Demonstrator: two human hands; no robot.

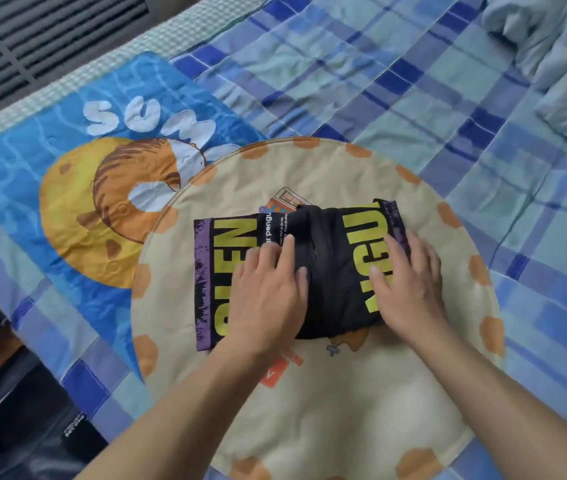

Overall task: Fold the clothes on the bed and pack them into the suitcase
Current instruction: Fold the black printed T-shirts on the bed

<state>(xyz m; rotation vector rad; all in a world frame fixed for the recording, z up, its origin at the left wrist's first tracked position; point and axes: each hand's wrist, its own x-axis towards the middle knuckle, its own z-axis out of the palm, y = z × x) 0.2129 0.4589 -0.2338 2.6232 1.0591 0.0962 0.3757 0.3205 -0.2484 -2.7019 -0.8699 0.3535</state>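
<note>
While the folded black T-shirt [295,271] lies on the round mat [309,410], left hand [268,289] and right hand [410,282] press it, fingers straight, probably flattening creases before packing.

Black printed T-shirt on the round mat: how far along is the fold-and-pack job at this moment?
Done: the black T-shirt with yellow lettering is folded into a compact rectangle on the round beige quilted mat. In hand: left hand and right hand press it flat, fingers straight. Left: packing it; no suitcase is clearly in view.
</note>
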